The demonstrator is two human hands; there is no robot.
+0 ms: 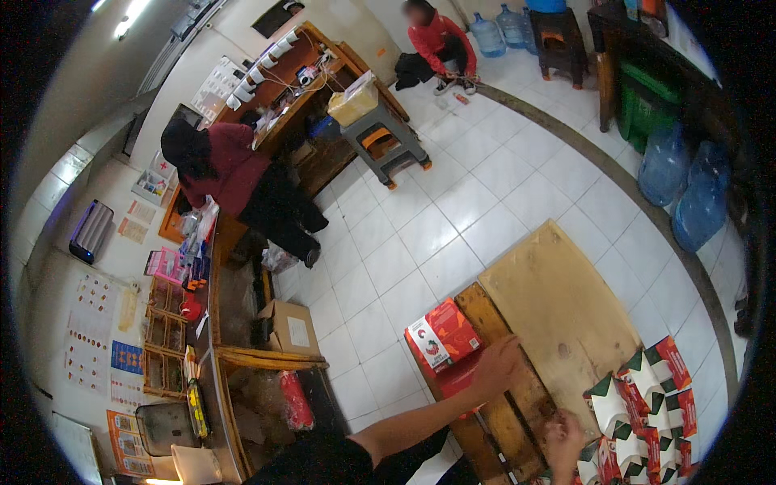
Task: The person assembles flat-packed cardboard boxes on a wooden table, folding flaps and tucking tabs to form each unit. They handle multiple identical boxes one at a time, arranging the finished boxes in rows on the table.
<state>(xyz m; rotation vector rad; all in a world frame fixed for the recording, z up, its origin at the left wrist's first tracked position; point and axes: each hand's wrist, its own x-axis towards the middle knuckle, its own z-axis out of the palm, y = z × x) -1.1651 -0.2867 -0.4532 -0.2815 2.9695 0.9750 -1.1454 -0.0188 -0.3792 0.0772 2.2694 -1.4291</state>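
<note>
My left hand (495, 368) reaches over the wooden bench (529, 440), fingers stretched out, with nothing visible in them. Just beyond it, a red and orange printed carton stack (457, 327) with a white panel rests at the bench's left end. A flat red piece (457, 380) lies between the stack and that hand, partly covered by it. My right hand (564, 436) is nearer to me, its fingers curled; whatever they may hold is hidden. Beside it, on the right, stand several red, white and green folded cartons (643, 404), open at the top.
A tan board (558, 291) lies along the bench's far side. A person in a maroon top (234, 166) stands at a counter; another in red (440, 40) crouches far off. A grey stool (380, 133), blue water jugs (699, 202) and a cardboard box (291, 327) stand on the tiled floor.
</note>
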